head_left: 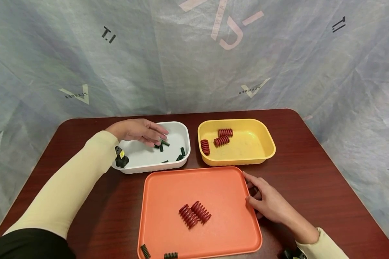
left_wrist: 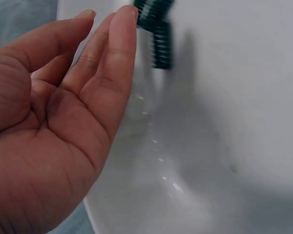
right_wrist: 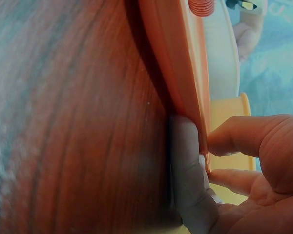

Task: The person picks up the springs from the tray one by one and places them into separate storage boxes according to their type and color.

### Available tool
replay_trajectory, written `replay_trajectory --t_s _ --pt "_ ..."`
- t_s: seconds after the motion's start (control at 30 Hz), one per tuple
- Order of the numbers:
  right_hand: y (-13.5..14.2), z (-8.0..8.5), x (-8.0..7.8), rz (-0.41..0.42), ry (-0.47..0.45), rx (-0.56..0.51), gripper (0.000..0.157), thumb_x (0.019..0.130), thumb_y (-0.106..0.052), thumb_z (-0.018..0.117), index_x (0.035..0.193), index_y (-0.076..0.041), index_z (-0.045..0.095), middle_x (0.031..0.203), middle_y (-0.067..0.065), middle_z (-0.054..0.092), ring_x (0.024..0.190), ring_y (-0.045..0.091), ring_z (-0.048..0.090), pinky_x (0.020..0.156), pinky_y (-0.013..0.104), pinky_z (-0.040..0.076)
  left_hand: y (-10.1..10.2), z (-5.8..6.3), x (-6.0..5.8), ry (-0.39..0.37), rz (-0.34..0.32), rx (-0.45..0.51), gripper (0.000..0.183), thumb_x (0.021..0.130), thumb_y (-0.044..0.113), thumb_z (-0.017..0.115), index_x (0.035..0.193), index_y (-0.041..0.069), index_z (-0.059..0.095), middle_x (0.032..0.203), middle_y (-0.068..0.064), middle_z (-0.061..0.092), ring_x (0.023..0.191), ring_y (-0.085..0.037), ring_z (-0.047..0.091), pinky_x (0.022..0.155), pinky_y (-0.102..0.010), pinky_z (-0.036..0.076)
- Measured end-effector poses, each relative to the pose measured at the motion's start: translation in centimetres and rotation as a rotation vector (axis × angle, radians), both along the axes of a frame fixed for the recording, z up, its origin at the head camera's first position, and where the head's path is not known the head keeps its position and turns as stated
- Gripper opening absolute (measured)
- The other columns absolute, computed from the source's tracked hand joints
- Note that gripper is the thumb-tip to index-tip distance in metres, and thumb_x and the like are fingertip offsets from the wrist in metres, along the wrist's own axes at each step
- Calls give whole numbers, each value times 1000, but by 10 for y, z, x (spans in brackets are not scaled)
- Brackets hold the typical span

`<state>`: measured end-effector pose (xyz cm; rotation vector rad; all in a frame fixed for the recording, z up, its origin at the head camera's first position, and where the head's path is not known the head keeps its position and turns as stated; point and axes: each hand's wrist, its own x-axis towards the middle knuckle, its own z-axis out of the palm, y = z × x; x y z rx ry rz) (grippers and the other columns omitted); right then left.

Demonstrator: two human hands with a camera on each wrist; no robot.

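My left hand (head_left: 139, 132) hovers over the white bin (head_left: 137, 155), palm facing inward and fingers extended, holding nothing. Close to its fingertips lie small dark green springs (head_left: 161, 147); in the left wrist view, one green spring (left_wrist: 162, 46) shows just beyond the fingers. With my right hand (head_left: 270, 201) I grip the right edge of the orange tray (head_left: 168, 190). The right wrist view shows the thumb on the rim of the tray (right_wrist: 173, 53) and a finger underneath. Two thick red springs (head_left: 188, 216) rest side by side mid-tray.
A yellow bin (head_left: 249, 145) stands right of the white one, with three red springs (head_left: 222, 140) inside. Two green springs (head_left: 170, 255) lie at the tray's near left edge. Behind the dark red wooden table (head_left: 311, 187) hangs a printed grey sheet (head_left: 194, 64).
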<state>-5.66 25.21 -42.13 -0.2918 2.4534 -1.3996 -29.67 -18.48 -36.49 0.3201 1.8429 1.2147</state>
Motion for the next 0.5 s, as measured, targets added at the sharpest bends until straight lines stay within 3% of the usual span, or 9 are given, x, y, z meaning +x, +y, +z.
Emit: replay_trajectory --t_s 0.27,0.5 --pt "0 0 0 6 4 -8 74 97 2 65 162 -6 30 121 24 46 74 20 67 44 37 58 -5 21 12 37 24 94 54 106 3 56 157 -2 38 156 -17 46 138 -41 49 106 -45 50" --pt "1 0 0 7 11 -10 74 97 2 65 162 -6 31 121 24 46 73 19 67 43 37 57 -7 36 43 134 59 151 53 106 13 60 155 0 43 155 -20 46 138 -46 46 104 -47 52"
